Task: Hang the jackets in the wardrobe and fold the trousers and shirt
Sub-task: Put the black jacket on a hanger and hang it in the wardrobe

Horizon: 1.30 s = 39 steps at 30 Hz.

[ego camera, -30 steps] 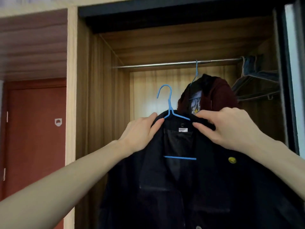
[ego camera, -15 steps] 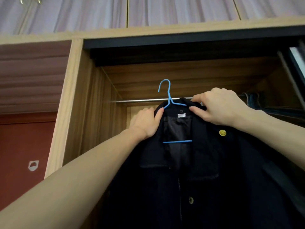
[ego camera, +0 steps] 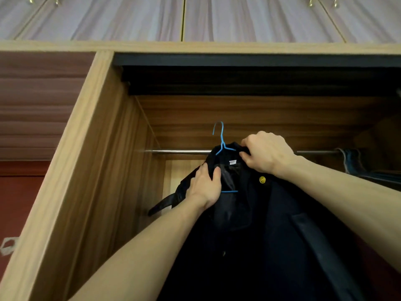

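The dark jacket is hanging from a blue hanger whose hook is standing clear above the wardrobe rail, open side turned left, and is not yet sitting on it. Everything in the coming move is turning on that gap: the hook's curve is showing above the rail line, so, as I judge it, the hanger is needing to travel deeper into the wardrobe and then drop until the curve is catching the bar. Whether the hook is already behind the rail or in front of it cannot be told from this view. The hanger's long axis is running roughly along the rail, tipped down at the left shoulder, and the jacket's body is falling straight below the rail.

The right hand is working just at rail height, fingers curled and pinching the collar right beside the hanger's neck; it is the nearer hand to the hook and the likelier one to steer it. The left hand is lying below the rail, fingers wrapped round the jacket's left lapel, thumb over the front edge, taking weight there.

Further right along the rail, other dark garments are hanging, well apart from the hook.
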{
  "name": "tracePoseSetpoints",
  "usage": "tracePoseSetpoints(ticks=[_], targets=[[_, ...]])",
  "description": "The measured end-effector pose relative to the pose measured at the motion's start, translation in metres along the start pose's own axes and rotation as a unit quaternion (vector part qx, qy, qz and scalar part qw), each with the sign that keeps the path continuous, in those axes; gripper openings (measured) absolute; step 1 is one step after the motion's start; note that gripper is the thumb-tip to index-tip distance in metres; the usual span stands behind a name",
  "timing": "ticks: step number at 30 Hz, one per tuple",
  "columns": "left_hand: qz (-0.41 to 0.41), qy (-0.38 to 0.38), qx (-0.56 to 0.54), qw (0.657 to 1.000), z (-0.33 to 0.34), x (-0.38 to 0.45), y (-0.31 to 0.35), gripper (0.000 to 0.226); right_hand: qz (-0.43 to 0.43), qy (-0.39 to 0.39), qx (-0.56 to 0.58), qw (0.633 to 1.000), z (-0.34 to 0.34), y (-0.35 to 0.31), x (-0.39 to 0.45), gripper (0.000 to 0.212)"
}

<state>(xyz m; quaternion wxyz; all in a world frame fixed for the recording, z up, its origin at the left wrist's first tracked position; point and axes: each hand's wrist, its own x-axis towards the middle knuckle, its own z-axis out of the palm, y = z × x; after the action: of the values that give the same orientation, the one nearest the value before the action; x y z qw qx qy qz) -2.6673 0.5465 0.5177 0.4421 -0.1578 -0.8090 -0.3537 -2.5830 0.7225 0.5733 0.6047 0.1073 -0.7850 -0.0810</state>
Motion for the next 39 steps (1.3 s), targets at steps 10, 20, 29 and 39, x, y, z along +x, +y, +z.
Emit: tracePoseSetpoints(ticks=[10,20,29,39], targets=[[-0.065,-0.055,-0.043,0.995,0.033,0.038,-0.028,0.084,0.049,-0.054,0.052,0.996,0.065,-0.024,0.033,0.022],[-0.067,-0.066,-0.047,0.994,0.05,0.041,-0.044,0.071,0.104,-0.105,0.123,0.981,0.103,-0.039,0.027,0.016],[-0.085,-0.072,-0.047,0.993,0.048,0.019,-0.067,0.074,0.2,-0.144,0.231,0.941,0.105,-0.057,0.022,0.017],[-0.06,-0.062,-0.064,0.994,0.005,-0.018,-0.072,0.056,0.162,-0.19,0.325,0.912,0.086,-0.053,-0.002,0.029]])
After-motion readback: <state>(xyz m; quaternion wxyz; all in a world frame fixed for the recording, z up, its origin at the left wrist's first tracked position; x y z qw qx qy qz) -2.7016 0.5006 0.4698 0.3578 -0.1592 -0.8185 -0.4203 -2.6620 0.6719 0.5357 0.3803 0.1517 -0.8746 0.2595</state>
